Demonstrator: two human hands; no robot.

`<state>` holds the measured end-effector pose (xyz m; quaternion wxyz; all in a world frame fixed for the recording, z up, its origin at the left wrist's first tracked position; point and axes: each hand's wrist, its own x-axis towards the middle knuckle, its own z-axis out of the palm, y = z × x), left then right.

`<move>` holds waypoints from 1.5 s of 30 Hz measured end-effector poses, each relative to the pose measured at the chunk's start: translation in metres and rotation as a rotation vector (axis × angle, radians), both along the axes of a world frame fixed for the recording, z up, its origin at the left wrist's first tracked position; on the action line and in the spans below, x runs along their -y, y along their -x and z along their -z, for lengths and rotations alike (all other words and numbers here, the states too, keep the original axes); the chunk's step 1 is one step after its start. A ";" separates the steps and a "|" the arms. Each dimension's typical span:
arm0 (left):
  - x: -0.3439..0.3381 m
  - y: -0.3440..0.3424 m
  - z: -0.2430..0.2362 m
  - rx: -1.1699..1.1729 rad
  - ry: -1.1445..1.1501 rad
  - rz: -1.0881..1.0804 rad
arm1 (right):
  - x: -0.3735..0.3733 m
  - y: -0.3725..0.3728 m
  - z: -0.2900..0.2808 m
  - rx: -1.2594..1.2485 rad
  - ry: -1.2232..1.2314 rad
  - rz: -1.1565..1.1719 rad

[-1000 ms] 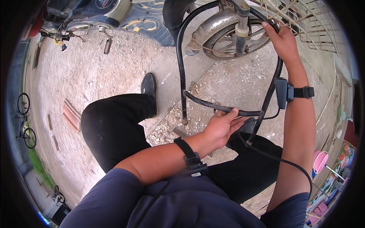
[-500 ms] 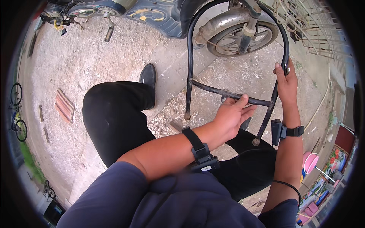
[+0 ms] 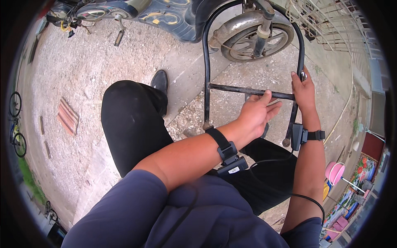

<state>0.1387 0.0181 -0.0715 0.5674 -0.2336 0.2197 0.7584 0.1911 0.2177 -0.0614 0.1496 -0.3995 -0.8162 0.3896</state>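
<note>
A black, U-shaped tubular metal frame (image 3: 207, 58) with worn, rusty ends stands before me, its curved top away from me. Its crossbar (image 3: 231, 88) runs between the two legs. My left hand (image 3: 255, 112) is at the crossbar's right half, thumb laid over the bar and the other fingers below it, partly stretched. My right hand (image 3: 305, 93) is closed around the right leg, just above where the crossbar joins it. A small shiny metal piece (image 3: 304, 76) shows by its fingers. The frame's far curve overlaps the view of a scooter wheel (image 3: 260, 41).
A scooter body (image 3: 169, 18) lies across the far side, with a crank pedal (image 3: 118, 37) sticking out. A wire rack (image 3: 331, 25) is at the far right. Reddish tile pieces (image 3: 68, 116) lie on the gravel at left. A pink bucket (image 3: 334, 172) stands at right.
The frame has tilted and shifted slightly left, its crossbar now more level and farther from me. Both hands moved with it, the right one to the left.
</note>
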 end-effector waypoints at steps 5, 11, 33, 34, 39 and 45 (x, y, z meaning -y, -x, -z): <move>-0.015 -0.001 0.010 -0.040 -0.038 0.024 | -0.019 0.006 0.006 0.024 -0.040 0.000; -0.031 -0.003 0.001 -0.046 0.030 0.024 | -0.035 0.008 0.012 -0.006 0.039 0.025; -0.050 -0.020 -0.006 -0.029 -0.132 0.056 | -0.077 0.011 0.014 -0.019 0.145 -0.039; -0.049 -0.020 -0.010 -0.031 -0.131 0.068 | -0.076 0.012 0.012 -0.015 0.175 -0.039; -0.058 -0.026 -0.009 -0.037 -0.223 0.095 | -0.090 0.016 -0.001 -0.018 0.278 -0.115; -0.071 -0.027 -0.021 -0.079 -0.222 0.152 | -0.105 0.022 -0.003 0.025 0.329 -0.166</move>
